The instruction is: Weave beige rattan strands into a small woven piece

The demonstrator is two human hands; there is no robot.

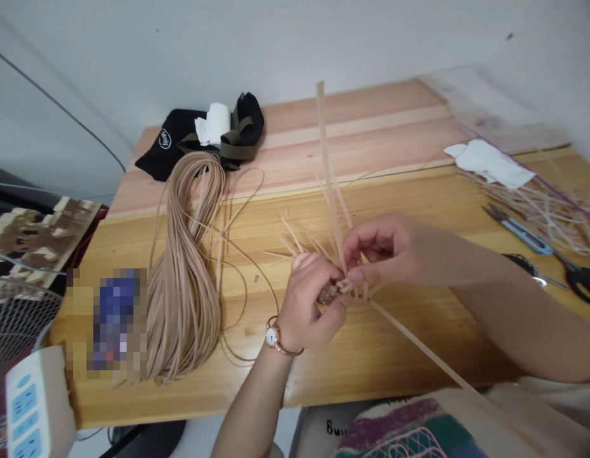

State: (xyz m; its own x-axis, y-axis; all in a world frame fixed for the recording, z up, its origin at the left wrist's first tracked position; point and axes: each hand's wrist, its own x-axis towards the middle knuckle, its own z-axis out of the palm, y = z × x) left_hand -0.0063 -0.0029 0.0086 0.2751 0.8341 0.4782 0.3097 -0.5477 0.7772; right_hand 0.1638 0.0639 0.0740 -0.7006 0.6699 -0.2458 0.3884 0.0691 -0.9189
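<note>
Table (371,362), wooden, two-toned; bundle of tan strips (184,318), long, lying at the table's left; left hand (310,299), fingers curled closely around woven piece; right hand (378,251), thumb and forefinger pinched together at its edge; woven piece (327,294), tan, between both hands, over the table; wristwatch (272,336), white-faced, on the left wrist

Single head-worn view from close above the wooden table (409,197), forward and downward toward the wall (371,44)
</note>
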